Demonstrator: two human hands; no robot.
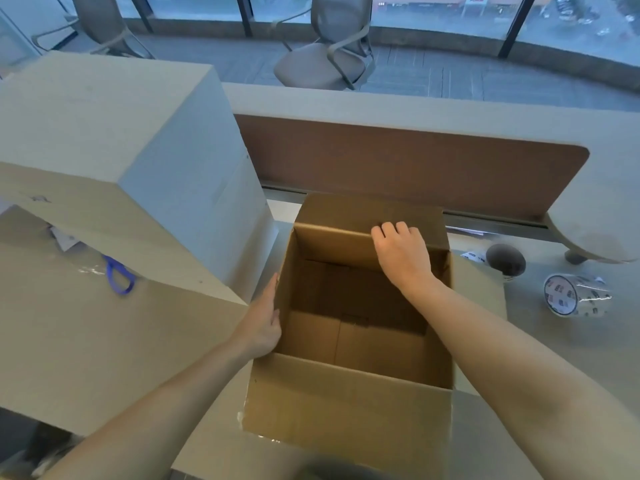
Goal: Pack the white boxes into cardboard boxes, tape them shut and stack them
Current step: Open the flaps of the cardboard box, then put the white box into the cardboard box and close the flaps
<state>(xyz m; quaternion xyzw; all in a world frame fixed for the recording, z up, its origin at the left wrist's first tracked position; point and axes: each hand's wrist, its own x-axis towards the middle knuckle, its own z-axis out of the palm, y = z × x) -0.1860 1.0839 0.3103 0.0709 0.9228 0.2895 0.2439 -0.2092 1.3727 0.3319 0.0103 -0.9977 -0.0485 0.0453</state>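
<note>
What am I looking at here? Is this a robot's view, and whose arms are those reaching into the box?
No robot here: a person wears a camera on the head, looking down at their own bare arms. There is only this one view. On the desk stands an open cardboard box, empty inside. The left hand presses flat against its outer left wall; the right hand rests on the far flap's edge. Neither lifts anything. To the right lies a roll of clear tape; to the left are closed boxes and blue-handled scissors. An office chair stands behind.
</note>
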